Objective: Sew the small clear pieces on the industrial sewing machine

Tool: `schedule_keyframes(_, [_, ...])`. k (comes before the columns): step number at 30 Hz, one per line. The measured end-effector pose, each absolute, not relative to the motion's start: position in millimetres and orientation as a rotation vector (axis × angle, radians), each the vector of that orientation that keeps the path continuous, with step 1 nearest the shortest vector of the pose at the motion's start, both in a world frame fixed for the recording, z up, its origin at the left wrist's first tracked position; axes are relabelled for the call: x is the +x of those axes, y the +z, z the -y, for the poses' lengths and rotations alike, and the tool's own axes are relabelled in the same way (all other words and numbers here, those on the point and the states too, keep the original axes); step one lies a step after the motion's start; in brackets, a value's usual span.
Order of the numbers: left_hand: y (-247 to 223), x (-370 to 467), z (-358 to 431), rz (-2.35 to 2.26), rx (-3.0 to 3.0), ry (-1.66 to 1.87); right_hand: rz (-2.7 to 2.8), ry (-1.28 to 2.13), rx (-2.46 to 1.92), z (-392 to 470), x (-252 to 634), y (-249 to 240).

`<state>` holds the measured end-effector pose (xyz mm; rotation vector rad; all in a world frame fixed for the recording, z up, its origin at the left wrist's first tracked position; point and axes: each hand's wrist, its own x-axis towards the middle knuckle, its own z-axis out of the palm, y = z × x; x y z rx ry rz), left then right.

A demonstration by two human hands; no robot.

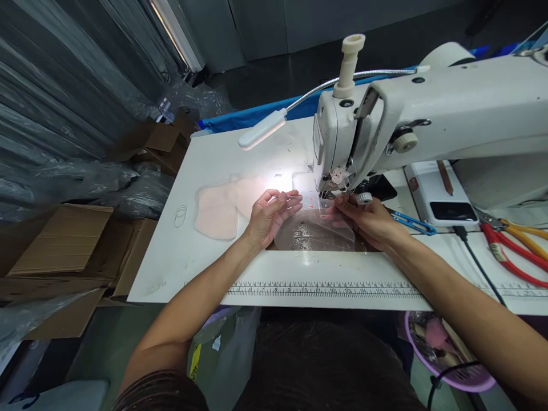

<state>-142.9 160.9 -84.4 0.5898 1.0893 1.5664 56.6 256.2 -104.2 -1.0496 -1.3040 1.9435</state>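
Note:
A sheer, pale piece of material (314, 231) lies in front of the sewing machine's (342, 142) needle area, over a dark, shiny section of the table. My right hand (363, 220) is closed on the right edge of this piece, close beside the presser foot. At the left of the needle is my left hand (274, 214), palm turned up, thumb against the index finger and the other fingers loosely curled. Whatever sits in that pinch is too small to make out. Pale pink fabric pieces (216, 211) lie flat left of my left hand.
A lit lamp (263, 130) on a bendable neck hangs over the table. To the right are blue thread snips (413, 222), a white device (440, 194) and red-handled pliers (509, 251). Clear rings (180, 216) lie at left. A ruler strip (317, 290) lines the front edge.

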Motion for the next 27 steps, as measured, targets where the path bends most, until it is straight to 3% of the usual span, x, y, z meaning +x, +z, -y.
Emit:
schedule_keyframes(7, [-85.9, -144.2, -162.1, -1.241, 0.658, 1.518, 1.494, 1.916, -1.017, -245.4, 55.9, -95.2])
schedule_keyframes(13, [-57.0, -138.5, -119.9, -1.203, 1.015, 0.787, 2.127, 2.234, -0.858, -250.9, 104.5, -65.3])
schedule_keyframes(16, [-55.2, -136.6, -115.7, -1.357, 1.206, 0.746, 2.177, 1.984, -0.984, -264.6, 105.9, -69.1])
schedule_keyframes(21, [-78.0, -148.4, -147.6, -1.820, 1.907, 0.873, 2.321, 1.161, -1.212, -281.5, 78.0, -84.7])
schedule_keyframes(24, [-89.5, -154.8, -158.9, -1.659, 2.195, 0.775, 2.408, 0.941, -1.248, -278.4, 80.0, -85.0])
schedule_keyframes(27, [-96.4, -153.4, -157.4, -1.369, 2.364, 0.598, 2.399, 0.983, -1.218, -268.4, 96.1, -83.7])
